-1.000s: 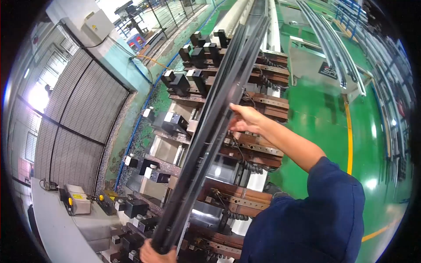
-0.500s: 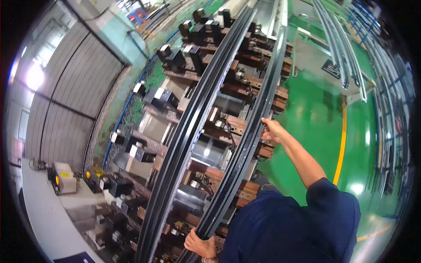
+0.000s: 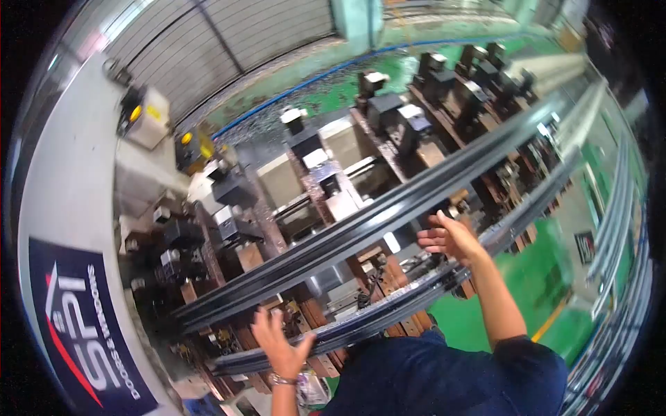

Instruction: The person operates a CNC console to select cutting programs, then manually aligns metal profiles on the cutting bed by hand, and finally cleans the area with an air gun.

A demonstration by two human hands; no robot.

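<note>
Two long dark grey grooved profiles lie side by side across a machine bed. My left hand (image 3: 279, 347) is open with its fingers spread, over the left part of the near profile (image 3: 378, 313) and close to the far profile (image 3: 340, 243). A metal-banded watch or bracelet (image 3: 281, 379) is on that wrist. Further right, my right hand (image 3: 451, 239) reaches past the near profile, fingers stretched out towards the far one. Neither hand holds anything. Under the profiles are brown clamp blocks (image 3: 392, 274) and metal plates.
Black clamp units with white caps (image 3: 316, 158) line the far side of the bed. A white panel with a dark sign (image 3: 87, 326) stands at the left. More long profiles (image 3: 614, 215) lie at the right above the green floor (image 3: 499, 305).
Both hands have let go of the near profile and moved over the gap between the profiles, fingers now apart. My view has turned left, so the profiles run more crosswise.
</note>
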